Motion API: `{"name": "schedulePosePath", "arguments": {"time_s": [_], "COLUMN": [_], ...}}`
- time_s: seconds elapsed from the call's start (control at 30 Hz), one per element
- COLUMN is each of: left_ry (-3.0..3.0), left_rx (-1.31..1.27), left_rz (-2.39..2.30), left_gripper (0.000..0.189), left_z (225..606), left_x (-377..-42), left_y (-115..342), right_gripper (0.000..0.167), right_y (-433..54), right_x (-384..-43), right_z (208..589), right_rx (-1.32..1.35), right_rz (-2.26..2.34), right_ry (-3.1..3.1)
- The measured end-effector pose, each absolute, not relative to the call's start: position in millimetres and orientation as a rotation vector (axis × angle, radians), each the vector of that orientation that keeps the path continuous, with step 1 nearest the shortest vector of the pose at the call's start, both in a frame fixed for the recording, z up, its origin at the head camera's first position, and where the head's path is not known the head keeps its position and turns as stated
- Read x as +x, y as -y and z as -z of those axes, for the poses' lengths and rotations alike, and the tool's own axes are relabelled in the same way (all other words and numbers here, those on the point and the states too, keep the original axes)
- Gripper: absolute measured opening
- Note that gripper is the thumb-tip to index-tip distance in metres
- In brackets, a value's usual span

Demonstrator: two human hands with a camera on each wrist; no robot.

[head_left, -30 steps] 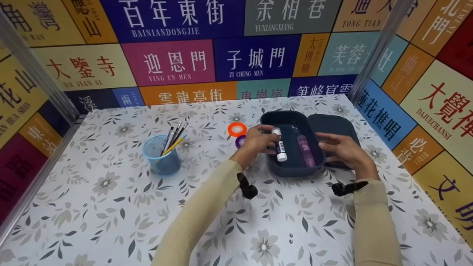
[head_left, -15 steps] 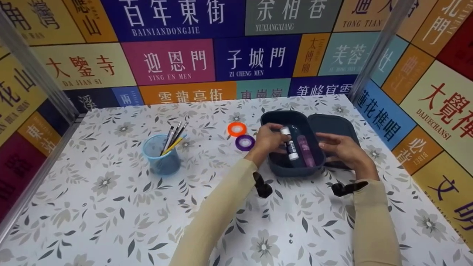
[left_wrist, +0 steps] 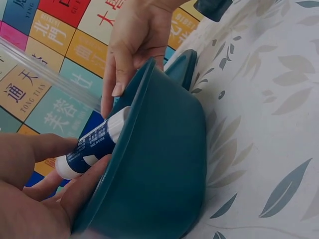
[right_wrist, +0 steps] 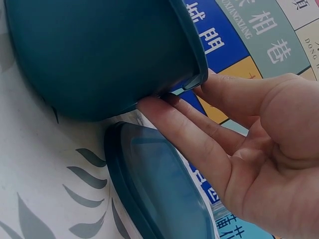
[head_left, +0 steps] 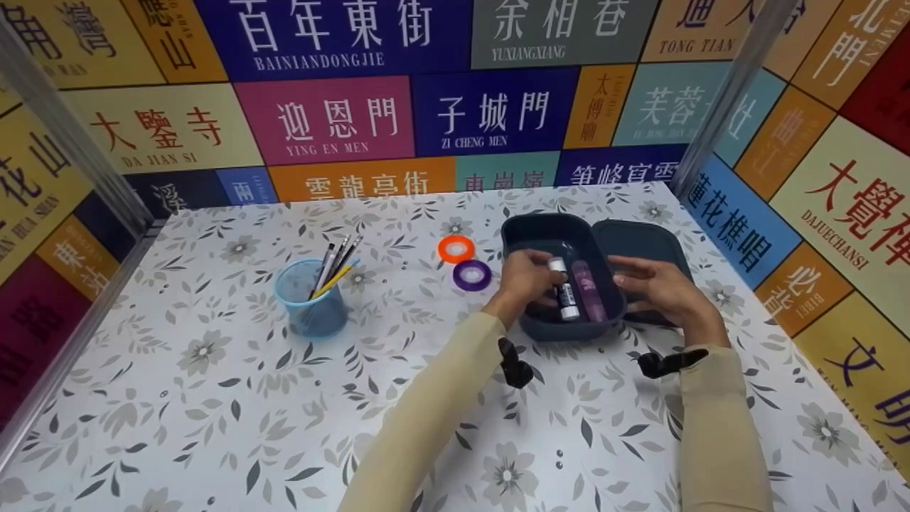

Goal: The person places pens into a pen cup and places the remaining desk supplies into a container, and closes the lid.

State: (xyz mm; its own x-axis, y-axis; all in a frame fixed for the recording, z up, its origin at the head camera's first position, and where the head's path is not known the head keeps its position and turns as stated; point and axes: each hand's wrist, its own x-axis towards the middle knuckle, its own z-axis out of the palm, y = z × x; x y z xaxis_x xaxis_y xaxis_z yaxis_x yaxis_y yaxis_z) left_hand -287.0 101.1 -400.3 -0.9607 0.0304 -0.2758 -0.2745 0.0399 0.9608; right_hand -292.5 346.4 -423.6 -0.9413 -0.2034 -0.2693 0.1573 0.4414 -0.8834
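My left hand (head_left: 527, 279) reaches over the near-left rim of a dark teal box (head_left: 569, 331). It pinches a glue stick (head_left: 567, 291) with white ends and a dark blue label, shown close up in the left wrist view as a white-capped tube (left_wrist: 92, 144) between thumb and fingers. Beside it inside the box lies a pink translucent tube (head_left: 589, 291). My right hand (head_left: 661, 288) touches the box's right side. In the right wrist view its fairly straight fingers (right_wrist: 184, 129) lie against the outer wall, with the thumb at the rim.
The box's lid (head_left: 640, 238) lies to its right, partly behind the right hand. Left of the box are an orange tape roll (head_left: 442, 250) and a purple one (head_left: 458, 283). A blue mesh cup (head_left: 316, 320) holds several brushes and pencils farther left. Printed panels (head_left: 341, 117) wall the table.
My left hand has moved right and down into the box, carrying the glue stick close beside the pink tube. The purple tape roll has come into full view. The right hand stays put.
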Motion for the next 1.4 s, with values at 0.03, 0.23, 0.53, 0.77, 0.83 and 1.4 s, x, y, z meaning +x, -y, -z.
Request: {"name": "schedulePosePath", "arguments": {"time_s": [0.03, 0.23, 0.53, 0.77, 0.83, 1.4], "left_ry": [-2.093, -2.033, -2.009, -2.072, -2.082, -2.237], "left_rx": [-0.256, -0.288, -0.270, -0.292, -0.307, -0.157], "left_rz": [-2.017, -2.053, -2.108, -2.087, -2.092, -1.945], "left_gripper": [0.038, 0.037, 0.025, 0.020, 0.020, 0.027], "left_z": [400.3, 396.8, 393.1, 395.3, 395.4, 407.7], "left_x": [-286.2, -280.2, -285.0, -295.7, -299.4, -332.4], "left_y": [-100.9, -96.0, -75.0, -45.6, -37.0, 38.8], "right_gripper": [0.064, 0.065, 0.064, 0.063, 0.063, 0.063], "right_y": [-345.8, -345.3, -348.9, -347.3, -347.0, -348.5], "right_x": [-292.8, -294.6, -294.5, -294.4, -293.4, -290.6], "right_z": [423.9, 425.3, 420.2, 422.8, 423.7, 421.2], "right_rx": [-0.043, -0.050, -0.053, -0.047, -0.058, -0.050], "right_rz": [1.500, 1.512, 1.504, 1.520, 1.508, 1.515], "right_ry": [-2.364, -2.363, -2.375, -2.365, -2.370, -2.363]}}
